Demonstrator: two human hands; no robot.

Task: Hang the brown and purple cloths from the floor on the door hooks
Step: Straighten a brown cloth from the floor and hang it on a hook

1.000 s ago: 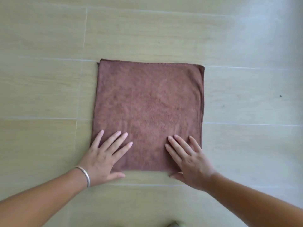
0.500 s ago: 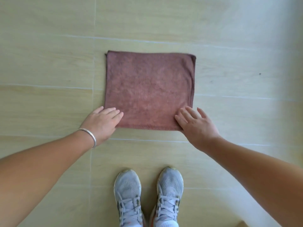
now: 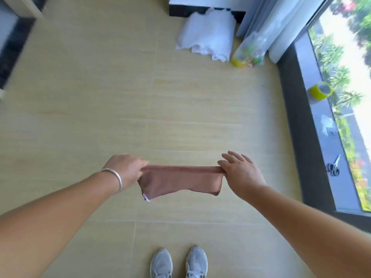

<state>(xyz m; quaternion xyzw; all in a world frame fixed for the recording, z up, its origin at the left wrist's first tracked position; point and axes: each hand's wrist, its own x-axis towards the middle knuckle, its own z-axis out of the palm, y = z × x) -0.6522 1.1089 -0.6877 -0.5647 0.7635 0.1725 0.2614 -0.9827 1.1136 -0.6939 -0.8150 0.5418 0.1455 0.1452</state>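
The brown cloth (image 3: 180,180) hangs in the air above the tiled floor, stretched between my two hands. My left hand (image 3: 127,168), with a silver bangle on the wrist, grips its left top corner. My right hand (image 3: 240,173) pinches the right top corner with thumb and forefinger, the other fingers spread out straight. A small white label shows at the cloth's lower left corner. No purple cloth and no door hooks are in view.
My grey shoes (image 3: 178,262) stand below the cloth. A white plastic bag (image 3: 206,35) and a clear bag with yellow tape rolls (image 3: 251,51) lie by the curtain at the back right. On the window sill at the right sit a yellow tape roll (image 3: 319,91) and scissors (image 3: 334,166).
The brown cloth lay flat on the floor under my hands; now both hands hold it by its top corners, lifted off the floor. The view has risen and widened.
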